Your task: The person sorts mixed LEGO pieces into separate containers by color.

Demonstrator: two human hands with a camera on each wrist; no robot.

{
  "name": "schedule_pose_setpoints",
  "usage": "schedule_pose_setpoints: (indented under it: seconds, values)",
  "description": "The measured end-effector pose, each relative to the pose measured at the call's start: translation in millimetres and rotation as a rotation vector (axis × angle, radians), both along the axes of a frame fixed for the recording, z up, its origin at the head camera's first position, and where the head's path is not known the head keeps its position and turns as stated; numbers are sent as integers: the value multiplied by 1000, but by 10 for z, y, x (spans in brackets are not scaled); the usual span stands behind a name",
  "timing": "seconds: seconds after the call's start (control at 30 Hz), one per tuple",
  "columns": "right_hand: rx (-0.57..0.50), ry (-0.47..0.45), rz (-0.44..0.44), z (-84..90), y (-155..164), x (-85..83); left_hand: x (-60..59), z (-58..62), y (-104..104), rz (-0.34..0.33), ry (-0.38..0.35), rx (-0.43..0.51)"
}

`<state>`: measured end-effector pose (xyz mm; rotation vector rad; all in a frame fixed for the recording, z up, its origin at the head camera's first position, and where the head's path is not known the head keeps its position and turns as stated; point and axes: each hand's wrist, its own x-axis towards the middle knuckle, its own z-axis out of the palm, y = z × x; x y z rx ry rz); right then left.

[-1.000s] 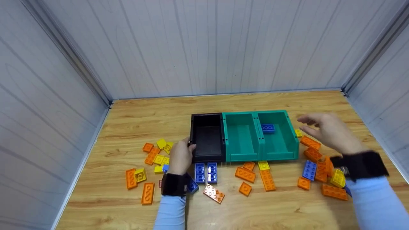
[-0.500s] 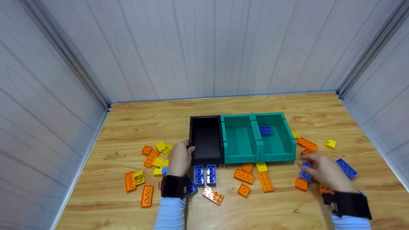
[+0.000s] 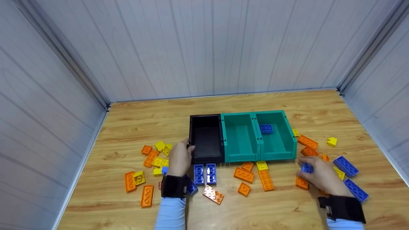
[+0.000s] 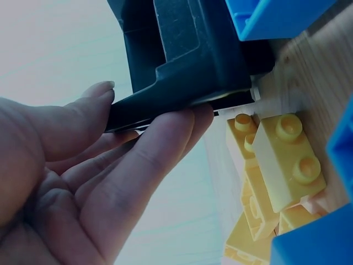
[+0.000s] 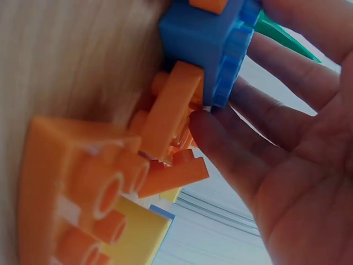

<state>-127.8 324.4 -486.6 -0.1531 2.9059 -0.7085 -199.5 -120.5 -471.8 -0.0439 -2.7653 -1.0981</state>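
My left hand (image 3: 179, 158) grips the near left side wall of a black bin (image 3: 209, 158). In the left wrist view the thumb lies on one face of that wall and the fingers on the other. On the right, my right hand (image 3: 321, 174) holds a blue toy brick (image 3: 307, 168) between thumb and fingers, low over the table. The right wrist view shows its studs towards the palm, the fingertips at its edges, and orange bricks (image 5: 171, 110) close beside it. Part of the blue brick is hidden by the hand.
Two green bins (image 3: 241, 157) adjoin the black one; the right-hand bin contains a blue brick (image 3: 266, 128). Yellow bricks (image 3: 159, 146) and orange bricks lie left of the left hand. Two blue bricks (image 3: 198, 174) lie before the black bin. More blue bricks (image 3: 346, 166) lie far right.
My right hand has come from beside the right green bin down towards the front and taken hold of the blue brick. Bricks near it have shifted. The left hand stays on the black bin.
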Motion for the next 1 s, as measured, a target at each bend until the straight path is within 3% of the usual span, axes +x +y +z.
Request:
schedule_pose_setpoints:
  seconds: [0.27, 0.47, 0.73, 0.9, 1.0]
  values:
    - [-39, -53, -10, -62, 30, 50, -7, -9, 5, -11, 15, -21]
    - [-4, -73, -3, -14, 45, 34, -2, -1, 5, -12, -3, -18]
    - [33, -67, 8, 83, 90, -40, -11, 47, 26, -11, 9, -25]
    - [26, -61, -37, 89, 100, -48, 20, 13, -1, -2, 24, -33]
    - [16, 2, -79, 134, 135, -50, 4, 17, 9, -8, 25, -23]
